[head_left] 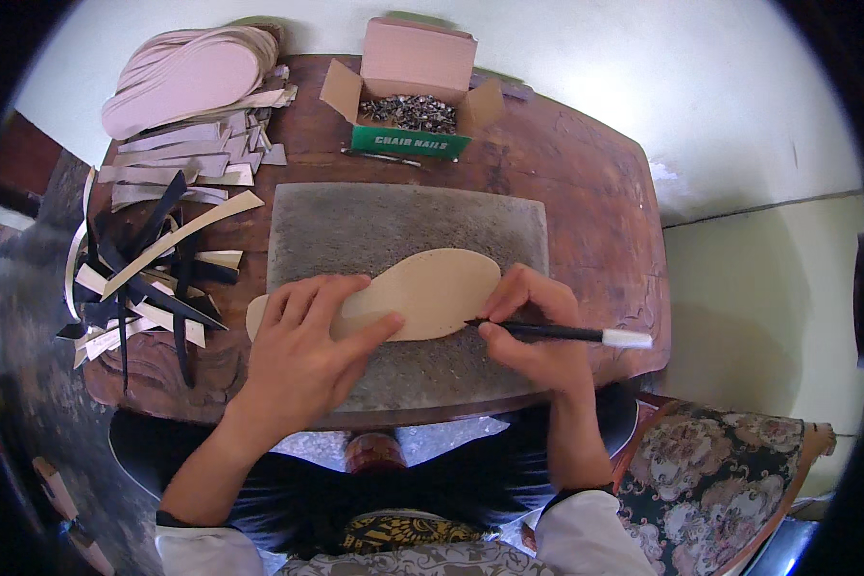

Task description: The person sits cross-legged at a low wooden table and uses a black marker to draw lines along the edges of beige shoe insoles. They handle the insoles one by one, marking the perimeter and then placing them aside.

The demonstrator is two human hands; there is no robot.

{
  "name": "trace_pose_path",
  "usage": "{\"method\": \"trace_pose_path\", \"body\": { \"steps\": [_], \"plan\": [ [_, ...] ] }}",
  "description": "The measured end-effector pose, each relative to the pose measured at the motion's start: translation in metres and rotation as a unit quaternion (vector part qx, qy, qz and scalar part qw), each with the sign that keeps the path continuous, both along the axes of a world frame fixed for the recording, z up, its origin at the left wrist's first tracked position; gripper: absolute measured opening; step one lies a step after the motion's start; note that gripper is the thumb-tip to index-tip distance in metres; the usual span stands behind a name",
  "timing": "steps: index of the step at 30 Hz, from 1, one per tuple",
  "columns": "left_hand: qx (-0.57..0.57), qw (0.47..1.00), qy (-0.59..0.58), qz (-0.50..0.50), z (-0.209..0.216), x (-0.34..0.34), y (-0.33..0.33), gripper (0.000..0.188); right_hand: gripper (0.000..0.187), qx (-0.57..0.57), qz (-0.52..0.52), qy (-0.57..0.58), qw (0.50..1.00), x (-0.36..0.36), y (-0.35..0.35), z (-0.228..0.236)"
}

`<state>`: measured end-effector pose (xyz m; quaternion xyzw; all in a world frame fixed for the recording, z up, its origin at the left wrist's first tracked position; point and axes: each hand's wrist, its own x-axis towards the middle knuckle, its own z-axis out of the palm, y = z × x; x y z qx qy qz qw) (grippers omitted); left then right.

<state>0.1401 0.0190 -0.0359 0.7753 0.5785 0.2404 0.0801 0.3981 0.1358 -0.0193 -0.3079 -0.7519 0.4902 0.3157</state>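
The left hand (307,331) lies spread, palm down, on a cream shoe insole (442,288); the right hand (538,326) grips a black pen (557,332) with a white end, its tip at the insole's margin; the insole rests flat on the grey slab (403,216), rounded, broad end right, narrower end reaching just past the slab's left edge, small dark dots along its border; beneath the slab is a brown wooden table (595,202); left of the slab, black and cream strips (182,240) tangle; beyond its far-left corner sits a stack of pink soles (197,77); beyond its far edge, an open green carton (394,141) holds nails (413,112); right of the slab, bare wood reaches the table's curved edge, a pale wall (739,106) and floral chair (715,470) farther out; the slab's near edge almost meets the table's.
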Motion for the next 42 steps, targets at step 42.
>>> {"method": "trace_pose_path", "body": {
  "steps": [42],
  "plan": [
    [0.000, 1.000, 0.003, -0.003, -0.002, 0.000, -0.001, 0.047, 0.019, 0.041, 0.068, -0.048, 0.996, -0.015, 0.004, -0.018]
  ]
}}
